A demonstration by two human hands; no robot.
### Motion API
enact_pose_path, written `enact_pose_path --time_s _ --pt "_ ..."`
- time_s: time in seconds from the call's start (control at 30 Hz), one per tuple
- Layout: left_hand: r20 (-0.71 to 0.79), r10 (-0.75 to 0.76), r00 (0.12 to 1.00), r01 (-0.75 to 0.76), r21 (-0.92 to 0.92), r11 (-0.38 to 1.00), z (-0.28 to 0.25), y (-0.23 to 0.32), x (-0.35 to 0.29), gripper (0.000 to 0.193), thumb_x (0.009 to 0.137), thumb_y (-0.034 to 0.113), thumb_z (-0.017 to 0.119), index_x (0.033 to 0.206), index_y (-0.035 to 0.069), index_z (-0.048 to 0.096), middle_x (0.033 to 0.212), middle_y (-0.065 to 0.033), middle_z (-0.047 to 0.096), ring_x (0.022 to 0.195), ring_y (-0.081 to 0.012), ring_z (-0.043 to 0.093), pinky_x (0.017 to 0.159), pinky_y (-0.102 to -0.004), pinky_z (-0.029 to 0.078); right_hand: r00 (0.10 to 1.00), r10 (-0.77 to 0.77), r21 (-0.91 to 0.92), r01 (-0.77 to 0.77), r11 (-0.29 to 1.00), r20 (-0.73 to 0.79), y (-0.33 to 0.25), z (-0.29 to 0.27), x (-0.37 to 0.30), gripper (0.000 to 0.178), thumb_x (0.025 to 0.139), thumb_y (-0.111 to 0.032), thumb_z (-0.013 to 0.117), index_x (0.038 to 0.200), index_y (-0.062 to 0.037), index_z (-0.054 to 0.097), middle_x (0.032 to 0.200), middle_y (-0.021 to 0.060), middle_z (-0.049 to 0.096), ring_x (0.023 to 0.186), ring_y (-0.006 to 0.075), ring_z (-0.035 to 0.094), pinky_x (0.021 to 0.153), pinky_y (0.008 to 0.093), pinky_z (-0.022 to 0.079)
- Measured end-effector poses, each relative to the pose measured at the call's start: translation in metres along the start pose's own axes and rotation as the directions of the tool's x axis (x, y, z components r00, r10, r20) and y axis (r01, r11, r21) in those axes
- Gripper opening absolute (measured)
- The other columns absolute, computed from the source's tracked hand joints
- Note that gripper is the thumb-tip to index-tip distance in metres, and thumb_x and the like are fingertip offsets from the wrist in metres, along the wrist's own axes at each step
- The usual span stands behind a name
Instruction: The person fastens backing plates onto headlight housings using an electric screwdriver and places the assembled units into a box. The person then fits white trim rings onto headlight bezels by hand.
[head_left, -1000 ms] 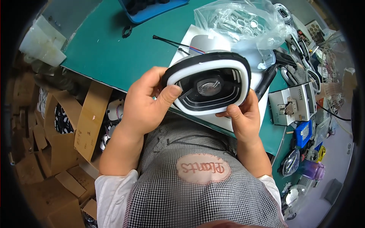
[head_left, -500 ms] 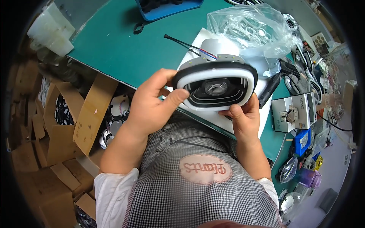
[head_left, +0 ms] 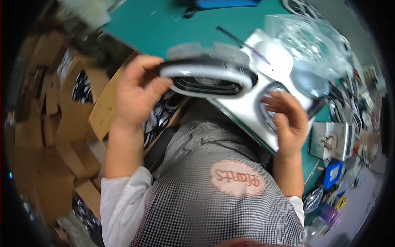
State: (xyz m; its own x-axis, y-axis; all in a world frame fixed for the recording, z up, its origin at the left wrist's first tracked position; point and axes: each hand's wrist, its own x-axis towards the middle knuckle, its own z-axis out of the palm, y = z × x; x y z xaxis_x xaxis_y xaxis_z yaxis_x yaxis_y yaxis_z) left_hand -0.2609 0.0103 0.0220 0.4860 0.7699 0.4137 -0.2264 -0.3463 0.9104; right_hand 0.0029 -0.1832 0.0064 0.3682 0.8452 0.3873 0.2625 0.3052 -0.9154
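Note:
My left hand (head_left: 142,88) grips the left end of an oval lamp part (head_left: 210,84). This part has a white rim, a black outer band and a dark, ribbed inside, and it is tilted nearly edge-on above the table's front edge. Blurred, see-through pieces stand up behind its black band. My right hand (head_left: 290,117) is off the lamp part, its fingers apart and partly curled. Below those fingers, an oval ring (head_left: 263,109) with a dark edge lies on a white board (head_left: 259,136); whether they touch it I cannot tell.
A round white piece (head_left: 276,61) with thin wires lies on the board, beside a clear plastic bag (head_left: 306,41) of rings. A white box (head_left: 331,140) and coiled cables stand at right. Open cardboard boxes (head_left: 68,119) fill the left. A blue tray (head_left: 226,4) sits far back.
My right hand has let go of the lamp part and moved right over the oval ring. The left hand has carried the lamp part left and tipped it. The whole view has shifted.

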Motion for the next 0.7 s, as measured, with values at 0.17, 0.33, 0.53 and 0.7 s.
enact_pose_path --time_s 0.17,0.33,0.53,0.7 --pt "-0.097 -0.345 0.933 0.358 0.326 0.875 -0.106 0.028 -0.03 0.023 0.085 0.008 0.071 0.104 0.002 0.061 0.085 0.0006 0.063 0.077 -0.0071 0.057 0.069 -0.022 0.047 0.988 -0.029 -0.032 0.024 0.999 -0.154 0.01 -0.014 0.002 0.031 0.095 -0.01 0.055 0.122 0.0056 0.055 0.106 0.0204 0.065 0.088 0.0274 0.068 0.08 0.0345 0.053" --pt "-0.394 -0.632 0.667 0.678 0.674 0.294 -0.194 -0.015 -0.11 0.021 0.081 0.012 0.072 0.097 0.001 0.064 0.078 -0.0037 0.062 0.074 -0.0111 0.058 0.069 -0.0265 0.046 0.994 -0.013 -0.052 0.007 0.999 -0.109 0.023 -0.015 0.007 0.031 0.097 -0.01 0.049 0.122 0.0067 0.054 0.105 0.0205 0.065 0.085 0.0257 0.067 0.081 0.0355 0.054" --pt "-0.611 -0.733 0.3 0.725 0.645 -0.24 -0.282 -0.074 -0.215 0.031 0.078 0.019 0.075 0.099 -0.001 0.064 0.088 -0.0123 0.068 0.078 -0.0203 0.065 0.067 -0.0322 0.052 0.998 0.019 -0.042 -0.022 0.999 -0.067 0.033 -0.022 0.009 0.033 0.098 -0.013 0.049 0.122 0.0082 0.054 0.104 0.0215 0.064 0.084 0.0258 0.068 0.079 0.0354 0.056" --pt "-0.77 -0.637 0.044 0.902 0.305 -0.306 -0.308 -0.124 -0.272 0.032 0.081 0.022 0.074 0.098 -0.003 0.064 0.088 -0.0171 0.068 0.063 -0.028 0.067 0.048 -0.0386 0.054 0.997 0.021 -0.08 -0.027 0.996 -0.077 0.037 -0.024 0.008 0.033 0.1 -0.013 0.045 0.122 0.0094 0.053 0.103 0.0225 0.065 0.084 0.0264 0.069 0.079 0.0353 0.057"
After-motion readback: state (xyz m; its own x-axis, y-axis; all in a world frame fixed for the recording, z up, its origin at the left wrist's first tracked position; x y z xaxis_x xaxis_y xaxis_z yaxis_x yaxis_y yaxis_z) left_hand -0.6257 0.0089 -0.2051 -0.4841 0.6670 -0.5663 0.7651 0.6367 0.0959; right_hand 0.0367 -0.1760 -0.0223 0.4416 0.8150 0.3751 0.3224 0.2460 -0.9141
